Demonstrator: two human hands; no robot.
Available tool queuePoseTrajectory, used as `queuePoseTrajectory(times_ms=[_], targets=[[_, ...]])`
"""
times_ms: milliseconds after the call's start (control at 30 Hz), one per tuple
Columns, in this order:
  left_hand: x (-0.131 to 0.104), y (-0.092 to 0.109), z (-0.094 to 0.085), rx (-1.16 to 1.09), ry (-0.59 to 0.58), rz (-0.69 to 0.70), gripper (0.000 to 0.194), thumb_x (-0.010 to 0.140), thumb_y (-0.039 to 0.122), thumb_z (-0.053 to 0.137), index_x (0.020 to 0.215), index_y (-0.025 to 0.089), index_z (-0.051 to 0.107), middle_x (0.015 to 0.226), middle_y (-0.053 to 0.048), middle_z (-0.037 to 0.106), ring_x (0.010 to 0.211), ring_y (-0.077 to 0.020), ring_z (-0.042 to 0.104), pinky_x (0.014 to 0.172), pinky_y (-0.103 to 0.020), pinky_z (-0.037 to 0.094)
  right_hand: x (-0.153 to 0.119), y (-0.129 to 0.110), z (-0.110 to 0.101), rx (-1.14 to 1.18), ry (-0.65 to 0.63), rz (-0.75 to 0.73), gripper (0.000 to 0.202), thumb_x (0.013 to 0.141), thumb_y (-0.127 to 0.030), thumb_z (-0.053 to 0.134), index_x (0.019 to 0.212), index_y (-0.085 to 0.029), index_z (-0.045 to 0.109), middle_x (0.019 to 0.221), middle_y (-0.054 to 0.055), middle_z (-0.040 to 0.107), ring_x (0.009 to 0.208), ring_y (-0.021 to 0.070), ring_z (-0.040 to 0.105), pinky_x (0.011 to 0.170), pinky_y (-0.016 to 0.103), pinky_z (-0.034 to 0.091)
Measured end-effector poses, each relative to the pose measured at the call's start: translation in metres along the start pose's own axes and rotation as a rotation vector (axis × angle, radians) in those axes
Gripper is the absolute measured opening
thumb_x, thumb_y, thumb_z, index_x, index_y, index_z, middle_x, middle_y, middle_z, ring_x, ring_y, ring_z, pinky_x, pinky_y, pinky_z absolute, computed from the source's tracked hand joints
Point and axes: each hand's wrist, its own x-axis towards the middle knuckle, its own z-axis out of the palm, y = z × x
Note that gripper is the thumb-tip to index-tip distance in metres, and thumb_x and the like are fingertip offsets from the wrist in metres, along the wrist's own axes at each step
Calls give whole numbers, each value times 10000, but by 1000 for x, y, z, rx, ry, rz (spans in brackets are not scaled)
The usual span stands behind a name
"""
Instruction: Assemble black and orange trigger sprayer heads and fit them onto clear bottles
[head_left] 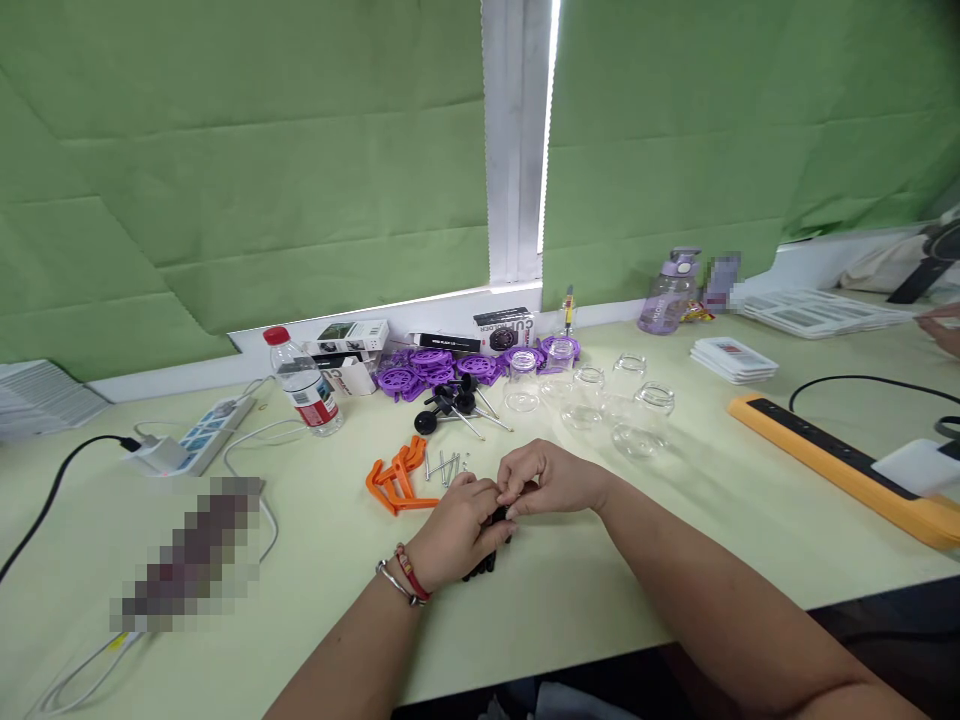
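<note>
My left hand [466,525] is closed round a small black part [499,514], mostly hidden by the fingers. Just above it, my right hand [551,478] pinches with thumb and fingers at the top of that part; whatever lies between its fingertips is hidden. Several short black pieces [484,568] lie on the table under my left hand. Orange plastic clamp-like parts [401,478] rest left of my hands, with loose metal screws [444,467] between. Farther back are black knobs with metal rods [454,405].
Purple plastic discs [431,370] are heaped before small printed boxes [352,340]. Clear jars [645,420] stand at back right. A red-capped bottle [304,385], a white power strip [214,435] and an orange power strip [840,470] flank the area. Another person's hand [941,328] shows far right.
</note>
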Motion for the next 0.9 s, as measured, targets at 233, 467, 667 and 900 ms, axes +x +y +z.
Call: queuePoseTrajectory(times_ms=[233, 467, 667, 900], targets=[[1, 0, 1, 3, -4, -1, 96, 867, 263, 509, 820, 179, 517, 802, -12, 565, 757, -136, 490, 801, -307, 351, 0, 1, -2, 49, -51, 82, 210, 560, -247, 821, 744, -173, 755, 783, 21, 637, 665, 106, 605, 635, 237, 502], [1, 1, -1, -11, -8, -12, 105, 878, 263, 497, 820, 181, 528, 804, -12, 576, 762, -136, 502, 801, -306, 351, 0, 2, -2, 119, -99, 133, 253, 523, -292, 838, 724, -167, 750, 777, 16, 621, 676, 125, 636, 696, 273, 540], [2, 1, -2, -16, -9, -20, 167, 895, 315, 476, 824, 182, 547, 825, -24, 593, 778, -145, 515, 808, -315, 351, 0, 3, -4, 31, -93, 106, 265, 547, -334, 822, 725, -156, 739, 752, 18, 633, 679, 123, 611, 686, 258, 514], [2, 0, -1, -9, 4, -34, 193, 901, 333, 469, 821, 187, 566, 832, -19, 607, 789, -144, 530, 831, -319, 337, 1, 0, -3, -190, -101, 134, 252, 641, -364, 755, 732, -140, 687, 702, -6, 601, 590, 83, 509, 576, 210, 424]])
